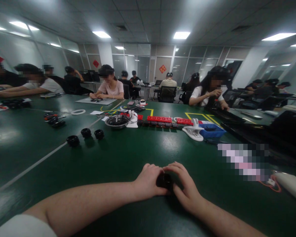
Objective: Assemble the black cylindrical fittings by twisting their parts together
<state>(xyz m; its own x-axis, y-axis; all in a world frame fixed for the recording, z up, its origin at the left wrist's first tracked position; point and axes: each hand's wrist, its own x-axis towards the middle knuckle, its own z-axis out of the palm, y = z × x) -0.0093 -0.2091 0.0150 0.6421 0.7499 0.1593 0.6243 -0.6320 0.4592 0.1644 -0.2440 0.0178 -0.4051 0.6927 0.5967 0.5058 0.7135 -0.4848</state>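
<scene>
Low over the near middle of the table, my left hand (150, 180) is closed around a small black object (165, 179). That object is dark, shiny and rounded; its exact kind is hard to make out between the fingers. From the other side my right hand (186, 186) curves around it, fingertips on its far top edge and thumb near its right side. Ahead to the left stand three short black cylindrical pieces (72, 141) with ribbed sides, apart from both hands.
Beyond my hands lie a red power strip row (159, 118), a white clamp (194, 130), a blue bin (212, 131) and a metal bowl (117, 121) with black cable. Black-and-orange tools (54, 120) and a white ring (78, 112) lie left. Co-workers sit around the table (128, 158).
</scene>
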